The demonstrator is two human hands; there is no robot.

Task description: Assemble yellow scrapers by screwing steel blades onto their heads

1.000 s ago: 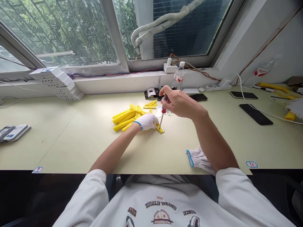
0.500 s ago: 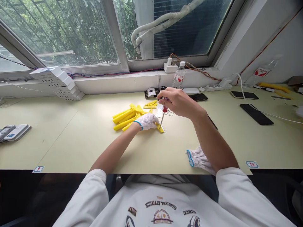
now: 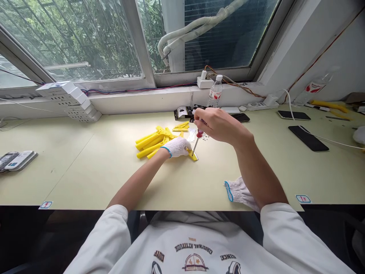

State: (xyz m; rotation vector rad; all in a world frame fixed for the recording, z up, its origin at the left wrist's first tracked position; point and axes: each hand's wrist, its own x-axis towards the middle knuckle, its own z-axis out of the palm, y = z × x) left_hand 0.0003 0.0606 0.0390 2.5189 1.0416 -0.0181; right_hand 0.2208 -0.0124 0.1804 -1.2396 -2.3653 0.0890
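Note:
My left hand (image 3: 177,147), in a white knitted glove with a blue cuff, presses a yellow plastic scraper (image 3: 194,156) against the table; most of it is under the fingers. Bare, my right hand (image 3: 215,123) grips a screwdriver (image 3: 196,144) with a red handle, held at a slant. Its tip meets the scraper's flat yellow end. Several yellow handles (image 3: 149,141) lie piled beside the left hand. Farther back are small yellow pieces (image 3: 181,126), thin white pieces (image 3: 192,134) and tiny screws (image 3: 205,136), partly hidden by my right hand.
A loose white glove (image 3: 241,193) lies by the front edge under my right forearm. A water bottle (image 3: 215,92), black packets (image 3: 183,112) and a phone (image 3: 241,117) stand or lie at the back. More phones (image 3: 308,138) lie right; white boxes (image 3: 71,99) are stacked left.
My right hand has shifted slightly right and down and its grip on the screwdriver has turned a little, tilting the shaft more. The left hand and the scraper stay in place.

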